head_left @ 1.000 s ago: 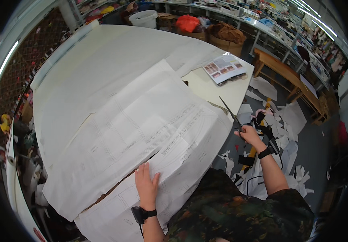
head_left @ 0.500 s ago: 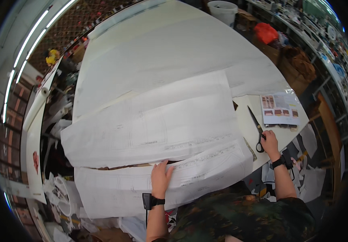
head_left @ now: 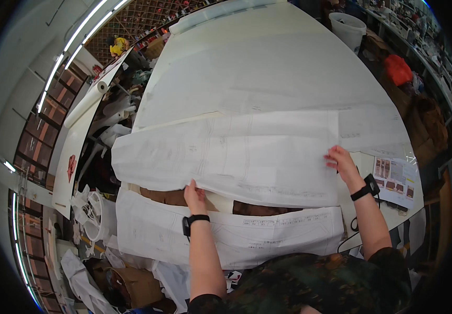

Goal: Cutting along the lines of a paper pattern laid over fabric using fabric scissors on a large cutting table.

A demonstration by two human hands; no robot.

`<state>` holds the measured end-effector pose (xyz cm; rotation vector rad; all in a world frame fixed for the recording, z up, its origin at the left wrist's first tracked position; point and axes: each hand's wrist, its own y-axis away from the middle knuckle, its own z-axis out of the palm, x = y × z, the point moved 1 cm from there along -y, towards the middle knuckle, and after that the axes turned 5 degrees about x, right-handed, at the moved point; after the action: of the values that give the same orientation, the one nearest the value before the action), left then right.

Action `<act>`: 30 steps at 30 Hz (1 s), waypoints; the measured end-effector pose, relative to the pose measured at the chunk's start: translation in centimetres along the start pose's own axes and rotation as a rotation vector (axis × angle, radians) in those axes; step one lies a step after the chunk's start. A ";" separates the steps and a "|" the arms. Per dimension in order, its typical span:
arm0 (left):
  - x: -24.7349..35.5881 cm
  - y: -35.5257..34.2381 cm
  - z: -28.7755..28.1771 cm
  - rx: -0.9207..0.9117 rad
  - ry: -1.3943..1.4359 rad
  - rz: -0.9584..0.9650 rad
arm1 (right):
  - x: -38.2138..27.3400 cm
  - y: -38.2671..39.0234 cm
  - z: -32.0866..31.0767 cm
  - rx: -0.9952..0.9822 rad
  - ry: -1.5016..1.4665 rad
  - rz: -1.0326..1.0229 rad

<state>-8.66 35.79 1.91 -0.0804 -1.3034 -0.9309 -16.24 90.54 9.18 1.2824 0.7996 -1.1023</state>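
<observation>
A large white pattern sheet (head_left: 268, 157) with pencil lines lies across the table. My left hand (head_left: 194, 198) pinches its near edge, which is raised a little. Beside the sheet's right edge, my right hand (head_left: 343, 164) hovers with its fingers apart and nothing visible in them. A second white pattern sheet (head_left: 236, 235) lies nearer to me, along the table's front edge. Between the two sheets show brown pieces of material (head_left: 166, 197). One black handle loop of the scissors (head_left: 354, 224) shows by my right forearm, which covers most of them.
A printed sheet with pictures (head_left: 393, 178) lies at the table's right corner. White paper (head_left: 273, 63) covers the far part of the table (head_left: 359, 162). A white bucket (head_left: 347, 30) stands beyond the far right edge. A white basket with scraps (head_left: 99, 214) stands at the left.
My right hand has let go of the scissors and moved up to the sheet's right edge. My left hand has shifted from the near sheet to the upper sheet's edge. The gap between sheets has widened.
</observation>
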 end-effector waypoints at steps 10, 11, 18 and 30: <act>17.5 7.6 16.8 -0.353 0.133 0.273 | -7.8 11.6 16.7 -0.272 0.840 -0.949; 17.8 9.9 18.3 -0.417 0.128 0.278 | -8.6 13.5 19.0 -0.271 0.877 -1.059; 15.0 24.0 18.0 -0.715 0.061 0.437 | -13.1 9.8 22.3 0.262 0.721 -1.270; 22.8 -2.9 7.1 -0.200 0.463 0.363 | -21.7 9.1 16.0 0.367 1.072 -1.489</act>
<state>-16.72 25.47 22.08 -0.2344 -0.7341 -0.7096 -16.33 78.26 34.82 1.5131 2.7305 -1.6661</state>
